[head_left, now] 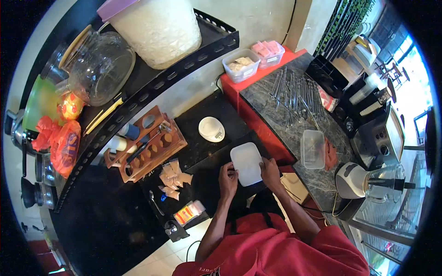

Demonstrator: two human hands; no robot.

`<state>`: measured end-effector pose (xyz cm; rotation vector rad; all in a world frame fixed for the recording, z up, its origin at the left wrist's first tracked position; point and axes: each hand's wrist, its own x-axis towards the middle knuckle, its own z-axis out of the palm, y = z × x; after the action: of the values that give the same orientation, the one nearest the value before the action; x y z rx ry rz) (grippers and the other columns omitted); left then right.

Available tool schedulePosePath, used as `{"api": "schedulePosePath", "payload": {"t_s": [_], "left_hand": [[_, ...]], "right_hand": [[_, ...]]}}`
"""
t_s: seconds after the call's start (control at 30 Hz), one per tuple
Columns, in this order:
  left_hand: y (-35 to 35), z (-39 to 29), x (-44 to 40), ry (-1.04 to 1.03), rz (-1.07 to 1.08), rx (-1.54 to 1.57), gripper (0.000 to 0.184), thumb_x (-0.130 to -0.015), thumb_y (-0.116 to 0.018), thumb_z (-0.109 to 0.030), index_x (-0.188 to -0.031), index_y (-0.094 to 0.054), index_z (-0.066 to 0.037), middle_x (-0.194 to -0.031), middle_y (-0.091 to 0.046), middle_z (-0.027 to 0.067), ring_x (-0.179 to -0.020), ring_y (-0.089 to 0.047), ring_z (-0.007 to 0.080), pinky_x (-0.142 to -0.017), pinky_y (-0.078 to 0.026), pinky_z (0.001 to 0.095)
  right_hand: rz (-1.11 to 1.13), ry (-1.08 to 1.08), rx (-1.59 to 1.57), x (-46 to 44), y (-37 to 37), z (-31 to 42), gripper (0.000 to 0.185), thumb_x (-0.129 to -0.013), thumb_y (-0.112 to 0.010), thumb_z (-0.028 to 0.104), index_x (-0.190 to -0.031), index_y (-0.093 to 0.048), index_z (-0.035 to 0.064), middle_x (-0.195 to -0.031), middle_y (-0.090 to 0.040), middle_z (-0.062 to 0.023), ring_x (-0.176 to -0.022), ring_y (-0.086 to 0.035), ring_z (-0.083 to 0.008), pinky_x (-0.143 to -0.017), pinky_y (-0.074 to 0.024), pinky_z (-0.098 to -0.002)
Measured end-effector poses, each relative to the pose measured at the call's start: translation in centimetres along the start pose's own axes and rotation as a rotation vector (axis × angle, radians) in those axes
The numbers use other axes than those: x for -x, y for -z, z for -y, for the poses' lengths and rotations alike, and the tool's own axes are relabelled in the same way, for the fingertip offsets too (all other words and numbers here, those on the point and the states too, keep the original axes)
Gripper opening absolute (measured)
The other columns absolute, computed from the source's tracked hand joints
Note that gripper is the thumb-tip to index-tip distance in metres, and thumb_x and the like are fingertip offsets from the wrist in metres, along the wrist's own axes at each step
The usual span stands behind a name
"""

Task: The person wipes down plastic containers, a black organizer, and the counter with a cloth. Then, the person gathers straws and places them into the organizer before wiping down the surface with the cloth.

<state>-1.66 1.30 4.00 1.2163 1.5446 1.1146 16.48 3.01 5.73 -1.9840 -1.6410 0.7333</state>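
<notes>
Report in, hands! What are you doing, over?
Left hand, right hand: holding white plastic piece by opposite sides. White scale: close by, apart. Nothing seen blocking, over.

Free room spans the black counter [110,221] at lower left; rack [149,158] and packets [172,175] block centre-left; white plastic [247,163] fills the gap between left hand [228,182] and right hand [270,173].

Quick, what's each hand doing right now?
Left hand: closed on the left edge of the white plastic lid or tub.
Right hand: closed on its right edge.
</notes>
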Motion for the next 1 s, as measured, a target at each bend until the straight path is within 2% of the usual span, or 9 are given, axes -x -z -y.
{"api": "schedulePosePath", "payload": {"t_s": [0.23,0.43,0.53,0.6,0.67,0.7,0.83,0.93,1.0], "left_hand": [[-0.1,0.9,0.1,0.018,-0.026,-0.046,0.042,-0.08,-0.067,0.005,-0.118,-0.056,-0.007,-0.105,-0.059,0.0106,-0.084,-0.063,0.0186,-0.072,-0.054,0.0315],[0.1,2.5,-0.9,0.097,0.024,0.059,0.04,-0.079,-0.067,0.005,-0.116,-0.055,-0.006,-0.103,-0.06,0.0106,-0.085,-0.063,0.019,-0.072,-0.054,0.031],[1.1,1.7,-2.5,0.187,0.137,0.154,0.036,-0.081,-0.068,0.001,-0.114,-0.054,-0.006,-0.098,-0.061,0.0093,-0.086,-0.062,0.0193,-0.069,-0.055,0.0318],[1.4,1.3,-3.4,0.282,0.218,0.246,0.034,-0.082,-0.068,-0.001,-0.113,-0.054,-0.006,-0.096,-0.061,0.0091,-0.087,-0.062,0.0192,-0.067,-0.056,0.0326],[0.9,1.3,-5.1,0.298,0.214,0.194,0.031,-0.084,-0.067,-0.003,-0.112,-0.054,-0.005,-0.097,-0.06,0.0089,-0.086,-0.062,0.0192,-0.064,-0.056,0.0342],[0.9,1.3,-5.7,0.308,0.217,0.195,0.03,-0.085,-0.067,-0.002,-0.11,-0.051,-0.006,-0.096,-0.058,0.0085,-0.086,-0.061,0.019,-0.066,-0.055,0.034],[0.5,1.4,-6.2,0.249,0.144,0.11,0.031,-0.084,-0.066,0.002,-0.107,-0.048,-0.007,-0.094,-0.056,0.0073,-0.086,-0.058,0.0187,-0.072,-0.052,0.0334],[0.0,2.4,-5.8,0.047,0.035,-0.017,0.031,-0.079,-0.066,0.007,-0.099,-0.047,-0.006,-0.081,-0.056,0.0077,-0.079,-0.059,0.0185,-0.074,-0.047,0.0337],[0.1,2.0,-6.0,0.095,0.028,-0.047,0.03,-0.079,-0.066,0.006,-0.098,-0.047,-0.006,-0.081,-0.055,0.0075,-0.079,-0.058,0.0186,-0.074,-0.048,0.0333]], "right_hand": [[-0.039,0.105,0.241,-0.4,0.1,-0.2,0.032,-0.089,-0.058,0.015,-0.119,-0.06,0.0032,-0.1,-0.056,-0.024,-0.089,-0.059,-0.0444,-0.08,-0.0487,-0.0508],[0.173,-0.029,0.119,-1.5,-0.4,-1.0,0.038,-0.087,-0.057,0.01,-0.125,-0.056,0.004,-0.111,-0.054,-0.0221,-0.103,-0.055,-0.0428,-0.082,-0.0479,-0.0509],[0.011,0.181,0.199,-2.8,-1.6,-1.1,0.049,-0.085,-0.057,0.008,-0.133,-0.048,0.0053,-0.123,-0.05,-0.0224,-0.114,-0.05,-0.0425,-0.088,-0.0464,-0.0486],[-0.088,0.409,0.233,-3.9,-1.1,2.2,0.06,-0.086,-0.058,0.01,-0.142,-0.038,0.0053,-0.135,-0.045,-0.0201,-0.125,-0.044,-0.0396,-0.1,-0.0416,-0.0468],[-0.052,0.478,0.298,-4.1,-1.0,4.2,0.057,-0.089,-0.059,0.017,-0.141,-0.039,0.0055,-0.144,-0.04,-0.0182,-0.135,-0.035,-0.0382,-0.108,-0.0325,-0.0486],[-0.003,0.524,0.406,-4.4,-2.0,3.2,0.057,-0.094,-0.054,0.027,-0.144,-0.036,0.0061,-0.15,-0.034,-0.0163,-0.141,-0.029,-0.035,-0.112,-0.0265,-0.0489],[-0.026,0.553,0.449,-4.4,-2.8,2.9,0.056,-0.097,-0.047,0.031,-0.147,-0.033,0.0082,-0.151,-0.033,-0.0155,-0.141,-0.028,-0.0336,-0.114,-0.0236,-0.048],[-0.006,0.529,0.467,-4.0,-3.1,3.1,0.06,-0.097,-0.046,0.031,-0.149,-0.029,0.0079,-0.153,-0.03,-0.0152,-0.143,-0.025,-0.032,-0.116,-0.0202,-0.0481],[0.005,0.532,0.476,-4.0,-3.2,3.4,0.06,-0.096,-0.046,0.031,-0.149,-0.029,0.007,-0.153,-0.03,-0.0154,-0.144,-0.024,-0.0314,-0.116,-0.0195,-0.0482]]}}
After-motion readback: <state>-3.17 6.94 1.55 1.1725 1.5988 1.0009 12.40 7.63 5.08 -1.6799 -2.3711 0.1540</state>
